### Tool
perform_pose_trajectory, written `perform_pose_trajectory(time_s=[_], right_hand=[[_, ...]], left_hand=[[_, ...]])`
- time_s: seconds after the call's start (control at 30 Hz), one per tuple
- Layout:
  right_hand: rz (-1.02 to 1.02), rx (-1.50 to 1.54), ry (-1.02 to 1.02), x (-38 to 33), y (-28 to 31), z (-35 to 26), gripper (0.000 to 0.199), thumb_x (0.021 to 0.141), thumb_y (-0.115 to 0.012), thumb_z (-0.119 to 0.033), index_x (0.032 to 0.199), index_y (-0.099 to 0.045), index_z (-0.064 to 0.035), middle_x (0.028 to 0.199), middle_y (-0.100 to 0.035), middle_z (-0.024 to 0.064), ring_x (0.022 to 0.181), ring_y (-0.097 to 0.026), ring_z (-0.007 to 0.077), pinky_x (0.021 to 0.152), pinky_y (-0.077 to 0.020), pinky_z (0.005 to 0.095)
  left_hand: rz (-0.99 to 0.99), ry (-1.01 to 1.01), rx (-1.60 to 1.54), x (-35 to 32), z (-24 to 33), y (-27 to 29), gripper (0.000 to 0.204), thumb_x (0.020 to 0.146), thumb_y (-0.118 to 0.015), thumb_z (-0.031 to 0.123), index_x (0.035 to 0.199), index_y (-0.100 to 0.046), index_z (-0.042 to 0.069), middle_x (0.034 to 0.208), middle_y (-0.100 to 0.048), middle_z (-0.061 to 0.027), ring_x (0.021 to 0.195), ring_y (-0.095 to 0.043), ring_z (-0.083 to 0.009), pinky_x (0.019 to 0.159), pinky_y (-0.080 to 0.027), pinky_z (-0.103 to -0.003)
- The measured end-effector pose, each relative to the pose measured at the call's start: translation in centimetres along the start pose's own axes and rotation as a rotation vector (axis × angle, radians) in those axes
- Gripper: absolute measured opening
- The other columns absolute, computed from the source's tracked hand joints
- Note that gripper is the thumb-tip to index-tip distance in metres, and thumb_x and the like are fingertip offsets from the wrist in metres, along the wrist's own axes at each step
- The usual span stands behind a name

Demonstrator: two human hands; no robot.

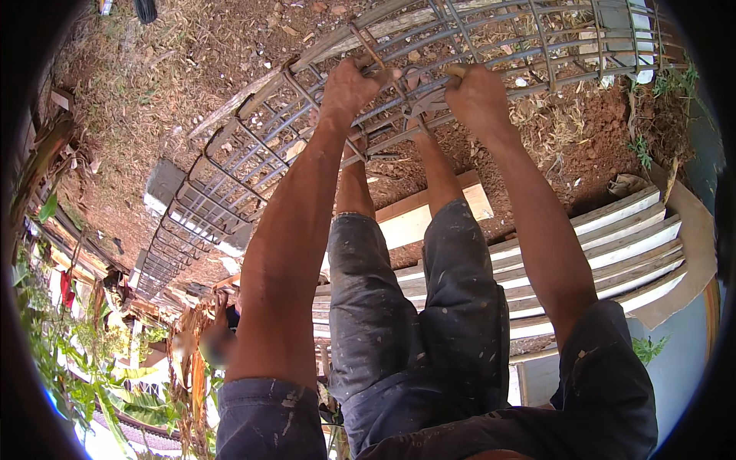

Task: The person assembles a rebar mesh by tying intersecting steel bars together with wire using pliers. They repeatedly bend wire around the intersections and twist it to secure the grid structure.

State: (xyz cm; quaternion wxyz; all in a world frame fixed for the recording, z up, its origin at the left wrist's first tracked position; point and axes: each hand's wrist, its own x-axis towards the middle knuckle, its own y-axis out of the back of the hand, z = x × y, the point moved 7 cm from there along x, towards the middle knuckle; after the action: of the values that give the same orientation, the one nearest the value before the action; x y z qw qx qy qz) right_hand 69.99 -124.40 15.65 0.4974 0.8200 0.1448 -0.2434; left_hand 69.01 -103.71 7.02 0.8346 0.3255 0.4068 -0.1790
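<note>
Ground [153, 84]: reddish soil with scattered straw and pale chips, filling the upper half of the view; across it a long rebar cage [257, 149], bent by the lens, running from upper right to the lower left; the cage is an open lattice of long steel bars and rectangular stirrups, soil and straw showing through its gaps; the wearer stands at its near side in dark shorts [376, 299] speckled with pale spots; faint marks on the dark shirt [429, 433], too blurred to read; lower right, a stack of white-edged boards [613, 238], a torn brown cardboard sheet [694, 264] beside its end; green plants [100, 399] at lower left; a wooden plank [326, 50] along the cage's far side; a pale board [429, 218] lies beyond the knees; grey blocks at the cage, one left [165, 184], one upper right [617, 31]; left hand [349, 88] at the cage's upper middle, fingers bent over the bars, thumb reaching toward the other hand; exact grip hidden, cannot tell whether a bar is grasped; right hand [477, 96] clenched just beside it, contents hidden; the cage's bars lie directly beneath and between both sets of fingers; smallest noted, a red item [67, 289] among the foliage, kind unclear.
</note>
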Motion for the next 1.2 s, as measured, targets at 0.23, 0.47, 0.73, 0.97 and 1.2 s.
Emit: perform_pose_trajectory(time_s=[0.23,0.47,0.73,0.97,1.2], right_hand=[[-0.208,1.029,-0.804,1.4,-10.0,-1.2,0.014,0.090,-0.054,-0.009,0.084,-0.062,0.0021,0.073,-0.063,0.0162,0.060,-0.061,0.0225,0.047,-0.0450,0.0339],[-0.082,1.429,-1.235,2.6,-12.7,-0.9,0.012,0.093,-0.042,-0.001,0.094,-0.054,0.0028,0.070,-0.054,0.0093,0.050,-0.047,0.0122,0.037,-0.0336,0.0243],[-0.270,0.840,-0.737,4.2,-12.9,0.7,0.011,0.085,-0.053,-0.002,0.077,-0.058,0.0037,0.069,-0.058,0.0135,0.055,-0.055,0.0207,0.042,-0.0384,0.0320],[0.023,0.742,-0.744,2.3,-10.7,0.3,0.011,0.071,-0.066,-0.007,0.073,-0.065,0.0037,0.076,-0.067,0.0175,0.063,-0.066,0.0296,0.055,-0.0495,0.0404],[-0.181,0.776,-0.642,2.0,-10.3,-1.6,0.015,0.077,-0.070,-0.015,0.078,-0.070,-0.0001,0.074,-0.062,0.0085,0.061,-0.057,0.0165,0.047,-0.0435,0.0338]], left_hand=[[0.010,0.047,-0.050,-1.6,0.5,1.1,0.050,0.079,-0.072,0.048,0.107,-0.072,0.007,0.095,-0.070,-0.0176,0.089,-0.066,-0.0269,0.086,-0.047,-0.036],[0.022,0.266,-0.184,-1.3,0.1,2.1,0.071,0.086,-0.047,0.067,0.114,-0.069,0.006,0.109,-0.065,-0.0246,0.112,-0.057,-0.0358,0.099,-0.039,-0.041],[-0.084,0.279,-0.306,1.7,-1.3,-0.2,0.073,0.083,-0.050,0.052,0.123,-0.055,-0.008,0.118,-0.060,-0.0293,0.114,-0.057,-0.0400,0.099,-0.041,-0.041],[-0.108,0.073,-0.366,-2.2,2.3,3.4,0.047,0.081,-0.061,0.033,0.103,-0.065,-0.009,0.097,-0.067,-0.0226,0.090,-0.065,-0.0288,0.084,-0.048,-0.037],[-0.277,0.041,-0.249,-2.7,0.9,2.0,0.033,0.082,-0.061,0.025,0.107,-0.068,0.004,0.097,-0.068,-0.0203,0.093,-0.065,-0.0313,0.086,-0.048,-0.036]])
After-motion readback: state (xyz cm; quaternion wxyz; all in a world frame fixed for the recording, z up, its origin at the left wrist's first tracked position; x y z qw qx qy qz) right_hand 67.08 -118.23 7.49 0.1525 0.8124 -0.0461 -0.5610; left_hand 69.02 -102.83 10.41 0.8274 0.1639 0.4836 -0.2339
